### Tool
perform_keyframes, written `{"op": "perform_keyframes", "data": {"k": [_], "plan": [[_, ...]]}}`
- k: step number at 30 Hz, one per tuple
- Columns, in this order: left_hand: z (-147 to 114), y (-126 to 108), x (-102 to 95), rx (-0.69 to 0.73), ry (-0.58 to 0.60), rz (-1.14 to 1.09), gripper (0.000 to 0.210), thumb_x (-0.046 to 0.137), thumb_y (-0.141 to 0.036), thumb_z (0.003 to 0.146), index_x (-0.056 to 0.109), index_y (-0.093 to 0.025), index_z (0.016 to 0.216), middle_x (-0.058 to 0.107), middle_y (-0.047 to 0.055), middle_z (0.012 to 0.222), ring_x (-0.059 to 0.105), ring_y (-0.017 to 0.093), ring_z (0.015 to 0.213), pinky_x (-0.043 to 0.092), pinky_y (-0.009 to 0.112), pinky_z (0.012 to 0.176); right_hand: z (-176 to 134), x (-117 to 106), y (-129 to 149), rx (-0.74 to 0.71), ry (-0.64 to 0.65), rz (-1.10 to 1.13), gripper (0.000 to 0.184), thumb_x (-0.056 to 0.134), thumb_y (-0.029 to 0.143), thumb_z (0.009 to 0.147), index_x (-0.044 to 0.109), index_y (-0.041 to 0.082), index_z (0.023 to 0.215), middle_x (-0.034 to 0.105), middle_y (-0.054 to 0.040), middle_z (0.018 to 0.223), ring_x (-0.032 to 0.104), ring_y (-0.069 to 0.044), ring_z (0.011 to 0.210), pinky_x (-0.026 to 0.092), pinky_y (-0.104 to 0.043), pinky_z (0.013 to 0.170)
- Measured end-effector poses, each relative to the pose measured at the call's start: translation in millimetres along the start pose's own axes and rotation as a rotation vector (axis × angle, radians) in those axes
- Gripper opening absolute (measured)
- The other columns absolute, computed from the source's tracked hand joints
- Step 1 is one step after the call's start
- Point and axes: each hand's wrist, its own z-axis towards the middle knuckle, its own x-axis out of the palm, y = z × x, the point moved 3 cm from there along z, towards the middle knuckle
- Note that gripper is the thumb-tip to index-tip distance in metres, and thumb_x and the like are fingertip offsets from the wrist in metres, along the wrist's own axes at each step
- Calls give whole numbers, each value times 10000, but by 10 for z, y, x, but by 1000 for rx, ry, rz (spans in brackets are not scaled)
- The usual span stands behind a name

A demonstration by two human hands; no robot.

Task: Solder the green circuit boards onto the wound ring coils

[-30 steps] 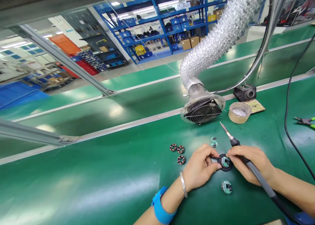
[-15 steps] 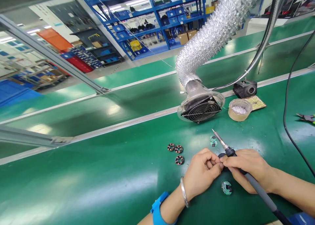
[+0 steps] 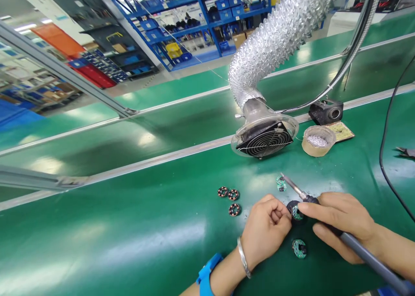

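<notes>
My right hand (image 3: 346,222) grips a soldering iron (image 3: 366,253), whose metal tip points up and left beside a small green circuit board (image 3: 281,183). My left hand (image 3: 267,224) is closed, thumb and fingertips pressed together against the left edge of a round black part (image 3: 292,205); what they pinch is too small to make out. A round green circuit board (image 3: 296,212) sits on that black part, close to my right index finger. Below it on the bench lies another round circuit board (image 3: 298,248). Left of my hands lie three copper-wound ring coils (image 3: 234,209).
A fume extractor (image 3: 266,140) on a silver duct (image 3: 259,54) hangs over the bench (image 3: 129,227). Behind stand a tub of metallic bits (image 3: 317,142), a yellow sponge tray (image 3: 342,132) and a black iron stand (image 3: 326,112). At right are a black cable (image 3: 384,136) and pliers (image 3: 407,152).
My right hand has drawn away to the right from my left fingers with the soldering iron, uncovering the board on the black part. My left hand stays nearly in place. The view shifted slightly.
</notes>
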Motion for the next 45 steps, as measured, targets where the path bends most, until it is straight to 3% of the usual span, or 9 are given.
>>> {"op": "perform_keyframes", "data": {"k": [2,5,11,34,42,45], "plan": [[-2,0,5,-17,-5,1,95,529,-99,694,589,-143,635,500,-11,691,424,73,515,350,198,484,2,-91,37,56,-10,50,412,457,106,851,526,170,1252,579,-27,740,543,-155,621,417,-275,556],[-5,7,11,-44,-7,-3,106,519,-84,679,596,-143,635,520,-4,700,424,72,505,347,201,472,-10,-174,58,160,0,152,367,455,123,820,565,184,1164,550,-15,662,523,-162,561,393,-294,515],[0,-16,7,-59,-22,16,118,518,-69,666,595,-144,617,522,-6,683,428,71,492,345,197,460,-26,-179,34,287,16,283,229,445,119,774,567,215,943,558,-5,662,471,-134,493,320,-286,463],[-7,-43,-3,-20,-18,50,122,528,-72,671,602,-148,611,528,-3,675,455,71,493,361,192,463,-25,-154,59,306,42,271,223,453,107,773,587,204,921,562,-14,666,474,-141,499,313,-296,472],[-10,-28,8,-22,-22,41,112,541,-85,677,604,-150,613,523,-7,672,441,66,487,355,188,456,-50,-215,69,322,-20,256,240,448,111,791,591,226,945,452,12,578,469,-155,473,319,-312,468],[-10,-32,11,-16,-22,32,116,537,-80,677,604,-150,614,527,-7,677,438,62,483,353,186,455,-58,-249,67,319,-40,253,248,461,125,794,591,222,983,501,-5,622,492,-159,491,348,-319,468]]}}
